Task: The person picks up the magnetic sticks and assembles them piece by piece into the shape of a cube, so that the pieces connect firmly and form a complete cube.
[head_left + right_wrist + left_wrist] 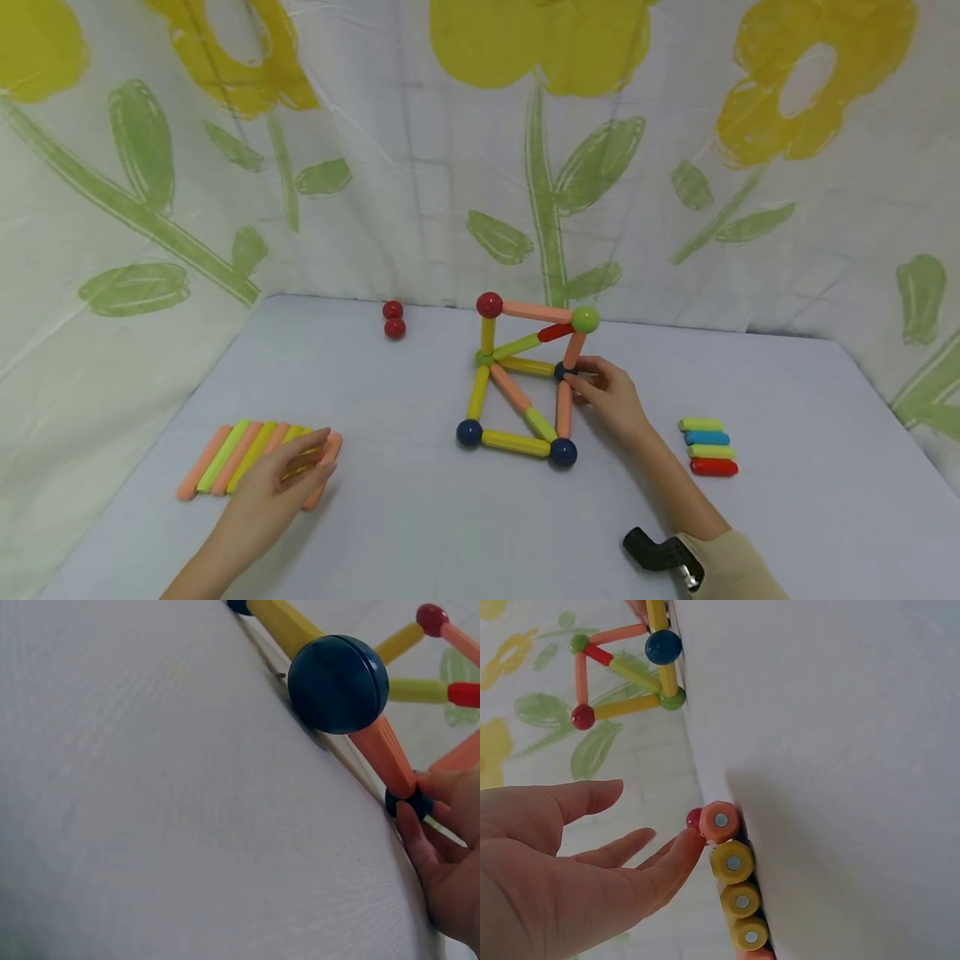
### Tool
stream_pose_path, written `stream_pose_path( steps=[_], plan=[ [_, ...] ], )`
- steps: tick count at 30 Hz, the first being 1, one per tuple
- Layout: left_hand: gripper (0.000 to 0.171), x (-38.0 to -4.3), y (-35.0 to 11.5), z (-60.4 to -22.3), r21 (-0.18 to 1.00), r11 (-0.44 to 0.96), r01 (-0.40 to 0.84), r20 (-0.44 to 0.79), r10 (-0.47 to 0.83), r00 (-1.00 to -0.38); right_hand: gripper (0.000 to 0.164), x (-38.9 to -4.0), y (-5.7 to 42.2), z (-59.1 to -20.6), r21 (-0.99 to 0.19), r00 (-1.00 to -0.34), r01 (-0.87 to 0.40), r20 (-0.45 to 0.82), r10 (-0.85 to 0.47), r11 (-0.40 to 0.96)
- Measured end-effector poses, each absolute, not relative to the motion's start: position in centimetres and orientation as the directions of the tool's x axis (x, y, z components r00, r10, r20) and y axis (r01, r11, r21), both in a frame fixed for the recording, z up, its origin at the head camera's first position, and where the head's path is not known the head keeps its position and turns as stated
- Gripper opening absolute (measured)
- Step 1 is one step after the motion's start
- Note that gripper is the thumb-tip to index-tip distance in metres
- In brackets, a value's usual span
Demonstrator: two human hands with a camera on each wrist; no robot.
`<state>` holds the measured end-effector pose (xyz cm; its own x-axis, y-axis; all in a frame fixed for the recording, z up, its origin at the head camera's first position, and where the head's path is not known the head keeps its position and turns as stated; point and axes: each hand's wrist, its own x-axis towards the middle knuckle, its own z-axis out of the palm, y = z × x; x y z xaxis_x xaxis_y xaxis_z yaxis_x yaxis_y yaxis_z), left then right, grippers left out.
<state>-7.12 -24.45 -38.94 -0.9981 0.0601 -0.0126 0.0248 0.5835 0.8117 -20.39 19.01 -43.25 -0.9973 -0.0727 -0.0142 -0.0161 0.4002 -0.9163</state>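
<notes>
Near the table's middle stands a frame of magnetic sticks and balls. Its flat square has a diagonal stick (510,388), and a second square rises from its back side, topped by a red ball (489,305) and a light green ball (585,319). My right hand (615,404) pinches the dark blue ball (409,804) at the square's back right corner between thumb and fingers. At the left, my left hand (266,500) hovers over a row of sticks. One fingertip touches the orange stick (721,820) at the row's right end; the thumb stays apart from it.
Two red balls (393,320) lie near the table's back edge. Several short sticks (708,451), green, blue and red, are lined up at the right. The left row (225,458) mixes orange, yellow and green sticks. A flowered cloth (360,200) hangs behind the table.
</notes>
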Motion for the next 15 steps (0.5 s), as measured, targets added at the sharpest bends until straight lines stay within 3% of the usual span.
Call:
stream_pose_path(
  steps=[6,15],
  plan=[
    [0.048,-7.4,-24.4,-39.3,0.806,0.592,0.028,-0.012,0.063,-0.998,0.044,-20.4,19.0,-43.6,-0.915,-0.998,-0.014,-0.013,-0.064,0.403],
    [0.042,-8.6,-23.7,-40.3,0.828,0.560,0.039,-0.115,0.237,-0.965,0.044,-20.3,19.1,-43.7,-0.915,-0.999,-0.013,-0.009,-0.053,0.403]
  ],
)
